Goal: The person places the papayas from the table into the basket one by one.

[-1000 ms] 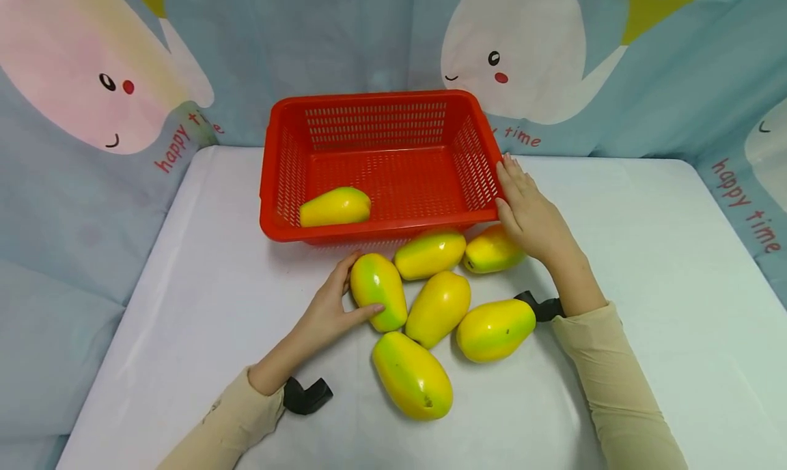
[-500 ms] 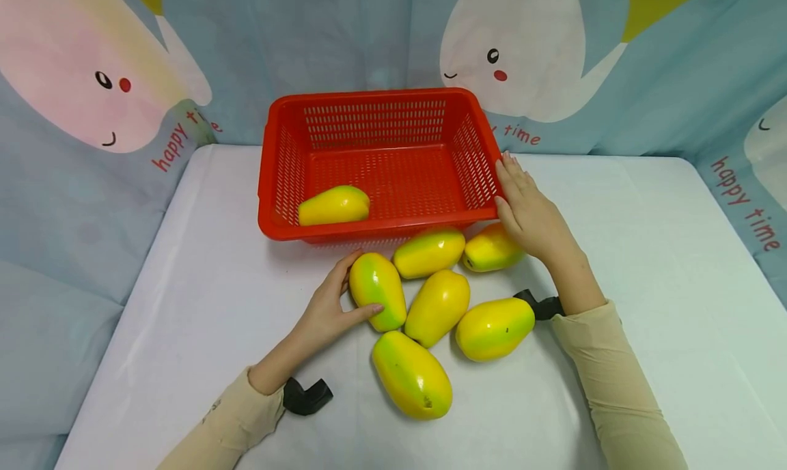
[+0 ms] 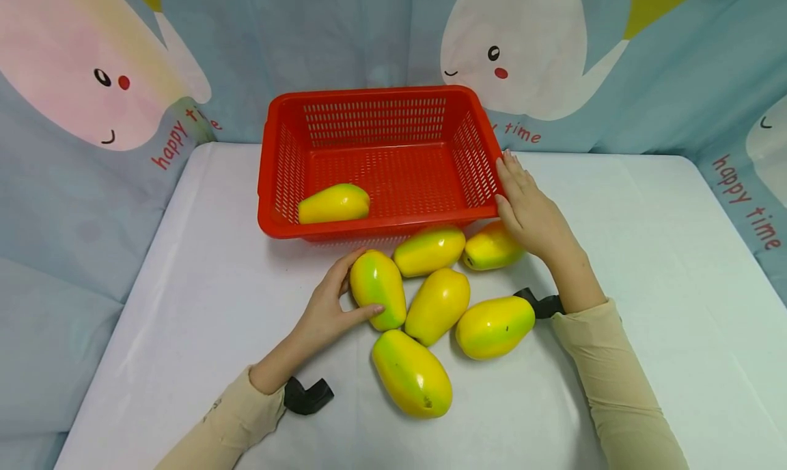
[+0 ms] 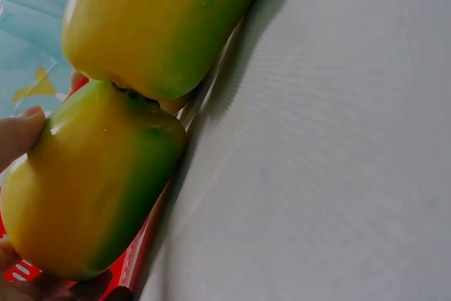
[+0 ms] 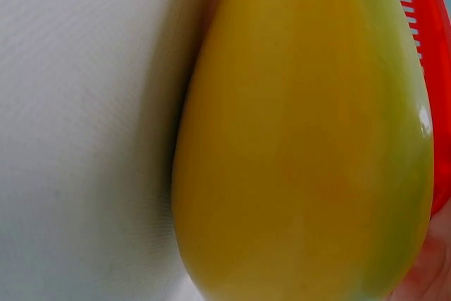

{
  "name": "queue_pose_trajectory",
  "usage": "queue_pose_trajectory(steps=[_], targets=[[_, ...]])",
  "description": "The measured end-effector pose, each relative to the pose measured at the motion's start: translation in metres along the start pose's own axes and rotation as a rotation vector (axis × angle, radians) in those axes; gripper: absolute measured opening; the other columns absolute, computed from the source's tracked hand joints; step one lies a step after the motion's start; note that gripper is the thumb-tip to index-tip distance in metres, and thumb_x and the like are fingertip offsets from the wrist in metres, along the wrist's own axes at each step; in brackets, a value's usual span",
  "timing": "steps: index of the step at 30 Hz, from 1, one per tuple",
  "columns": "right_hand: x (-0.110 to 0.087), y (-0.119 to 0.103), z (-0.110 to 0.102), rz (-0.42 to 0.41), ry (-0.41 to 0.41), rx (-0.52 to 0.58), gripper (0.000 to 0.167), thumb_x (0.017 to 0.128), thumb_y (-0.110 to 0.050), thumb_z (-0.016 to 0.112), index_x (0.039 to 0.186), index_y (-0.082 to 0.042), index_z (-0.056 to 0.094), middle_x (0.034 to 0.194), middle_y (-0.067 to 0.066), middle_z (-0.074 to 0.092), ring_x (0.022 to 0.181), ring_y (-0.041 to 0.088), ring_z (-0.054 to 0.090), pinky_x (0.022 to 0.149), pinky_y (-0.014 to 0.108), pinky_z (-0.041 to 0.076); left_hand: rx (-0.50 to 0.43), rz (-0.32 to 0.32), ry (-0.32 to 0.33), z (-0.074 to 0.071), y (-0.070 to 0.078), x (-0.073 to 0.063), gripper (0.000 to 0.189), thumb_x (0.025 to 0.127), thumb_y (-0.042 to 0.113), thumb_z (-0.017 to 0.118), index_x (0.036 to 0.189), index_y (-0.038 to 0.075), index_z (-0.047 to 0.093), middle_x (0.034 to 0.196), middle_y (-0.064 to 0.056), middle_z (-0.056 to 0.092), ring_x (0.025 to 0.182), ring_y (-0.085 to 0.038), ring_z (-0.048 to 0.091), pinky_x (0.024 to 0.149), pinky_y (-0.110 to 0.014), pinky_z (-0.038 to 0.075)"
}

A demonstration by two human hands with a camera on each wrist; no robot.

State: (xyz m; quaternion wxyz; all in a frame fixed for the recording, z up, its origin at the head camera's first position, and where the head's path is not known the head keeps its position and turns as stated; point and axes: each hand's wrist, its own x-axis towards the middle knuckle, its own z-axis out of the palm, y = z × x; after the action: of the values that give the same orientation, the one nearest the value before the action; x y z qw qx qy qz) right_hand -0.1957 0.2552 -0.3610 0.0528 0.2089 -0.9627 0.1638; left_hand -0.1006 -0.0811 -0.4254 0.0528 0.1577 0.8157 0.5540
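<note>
My left hand (image 3: pixel 328 306) grips a yellow-green papaya (image 3: pixel 378 289), thumb over its near end and fingers round its far left side. In the left wrist view, the thumb and fingertips lie on this papaya (image 4: pixel 99 181), and a second papaya (image 4: pixel 162 26) meets its end. My right hand (image 3: pixel 535 214) rests with straight fingers along the right end of a red basket (image 3: pixel 393 223), thumb at the rim. Below that hand lies a papaya (image 3: pixel 492 246), partly covered by it. One papaya (image 3: pixel 335 205) lies inside the basket at the front left.
More papayas lie on the white table (image 3: pixel 184 306): one (image 3: pixel 430 251) against the basket's front, one (image 3: pixel 438 306) in the middle, one (image 3: pixel 495 328) to the right and one (image 3: pixel 412 374) nearest. Black wrist pieces (image 3: pixel 309 396) project by both sleeves. A whale-print curtain (image 3: pixel 344 33) hangs behind.
</note>
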Motion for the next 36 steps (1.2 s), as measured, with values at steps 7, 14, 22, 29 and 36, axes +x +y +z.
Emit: queue_pose_trajectory(steps=[7, 14, 22, 29, 36], targets=[[0.0005, 0.0001, 0.0006, 0.01, -0.007, 0.0, 0.058, 0.101, -0.025, 0.03, 0.15, -0.002, 0.011, 0.157, 0.01, 0.005, 0.144, 0.022, 0.004, 0.115, 0.038, 0.008, -0.009, 0.0, -0.014, 0.0005, 0.0009, -0.0003, 0.085, 0.075, 0.01, 0.08, 0.144, 0.005, 0.031, 0.144, -0.014, 0.037, 0.129, -0.027, 0.04, 0.105, -0.039, 0.036], [0.0007, -0.0011, -0.0001, 0.016, -0.01, 0.004, 0.058, 0.101, -0.025, 0.03, 0.15, -0.001, 0.011, 0.157, 0.013, 0.006, 0.144, 0.022, 0.005, 0.115, 0.039, 0.008, -0.032, -0.009, -0.012, -0.0002, 0.0024, -0.0012, 0.087, 0.075, 0.007, 0.079, 0.145, 0.003, 0.027, 0.147, -0.015, 0.032, 0.133, -0.029, 0.034, 0.107, -0.04, 0.032], [0.001, -0.0005, 0.0006, 0.013, -0.005, -0.002, 0.058, 0.101, -0.025, 0.031, 0.15, -0.001, 0.011, 0.157, 0.012, 0.006, 0.144, 0.022, 0.004, 0.115, 0.039, 0.009, 0.006, 0.084, 0.092, -0.0025, 0.0049, -0.0039, 0.097, 0.068, 0.003, 0.083, 0.146, 0.003, 0.026, 0.145, -0.016, 0.03, 0.132, -0.031, 0.033, 0.106, -0.05, 0.032], [0.0002, -0.001, 0.0, 0.001, 0.011, 0.006, 0.057, 0.101, -0.024, 0.031, 0.15, 0.0, 0.013, 0.157, 0.013, 0.008, 0.144, 0.022, 0.005, 0.115, 0.038, 0.009, 0.137, 0.347, 0.131, -0.001, 0.0049, -0.004, 0.099, 0.057, 0.0, 0.088, 0.14, -0.002, 0.035, 0.137, -0.017, 0.036, 0.127, -0.028, 0.036, 0.11, -0.039, 0.028], [0.0002, 0.0001, 0.0006, 0.001, 0.016, 0.003, 0.057, 0.101, -0.024, 0.031, 0.15, -0.001, 0.013, 0.157, 0.013, 0.008, 0.144, 0.021, 0.005, 0.115, 0.037, 0.009, 0.037, 0.361, 0.077, 0.0015, 0.0036, -0.0048, 0.093, 0.058, -0.01, 0.083, 0.134, -0.002, 0.03, 0.139, -0.017, 0.041, 0.13, -0.029, 0.037, 0.112, -0.027, 0.021]])
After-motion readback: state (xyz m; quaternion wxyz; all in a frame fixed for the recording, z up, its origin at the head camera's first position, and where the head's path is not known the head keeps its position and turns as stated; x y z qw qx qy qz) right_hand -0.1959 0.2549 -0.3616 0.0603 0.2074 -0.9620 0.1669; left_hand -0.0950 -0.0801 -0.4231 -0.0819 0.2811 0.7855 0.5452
